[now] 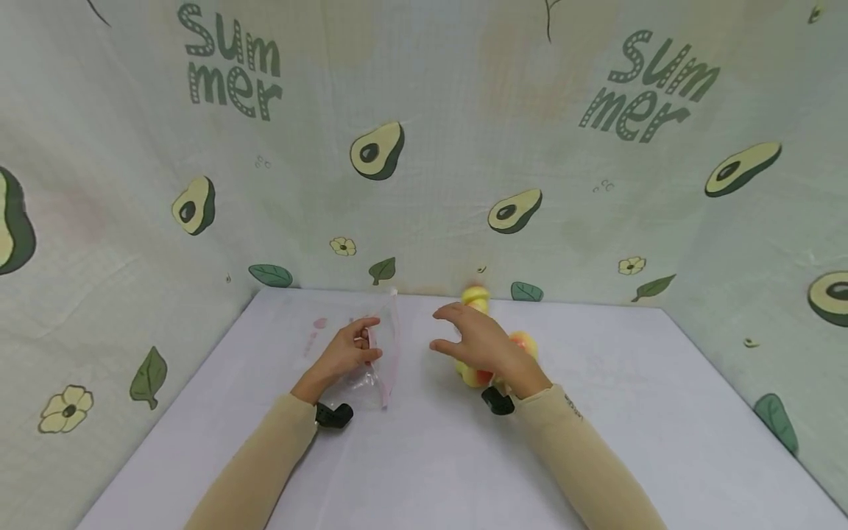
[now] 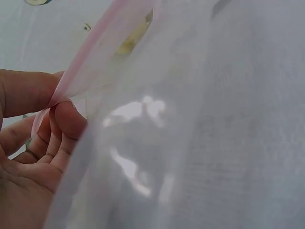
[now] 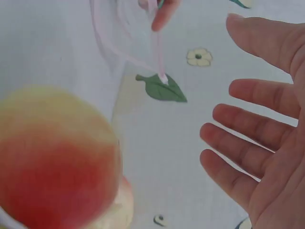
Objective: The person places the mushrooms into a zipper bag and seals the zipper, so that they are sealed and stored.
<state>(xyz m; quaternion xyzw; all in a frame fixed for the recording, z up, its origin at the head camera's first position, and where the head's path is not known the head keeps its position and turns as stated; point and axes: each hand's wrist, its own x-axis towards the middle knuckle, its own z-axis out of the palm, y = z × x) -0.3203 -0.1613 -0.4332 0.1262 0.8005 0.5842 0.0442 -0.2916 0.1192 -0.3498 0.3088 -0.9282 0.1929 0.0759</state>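
My left hand [image 1: 341, 355] pinches the pink zip edge of a clear plastic zip bag [image 1: 363, 379]. The left wrist view shows thumb and forefinger on the pink strip [image 2: 90, 47], with the film [image 2: 143, 157] bulging out beside them. To the right, my right hand [image 1: 486, 340] is held with fingers spread and nothing in them. Several yellow-and-red, peach-like fruits [image 1: 523, 341] lie beneath and around it, partly hidden by the hand. One peach-like fruit [image 3: 57, 157] looms large in the right wrist view, apart from the fingers.
A white tabletop [image 1: 424, 464] spreads under both arms. Behind it and at both sides hangs a pale cloth [image 1: 437, 147] printed with avocados, leaves and flowers. Faint pink print [image 1: 320, 324] shows on the bag's left part. Each wrist carries a small black camera [image 1: 334, 415].
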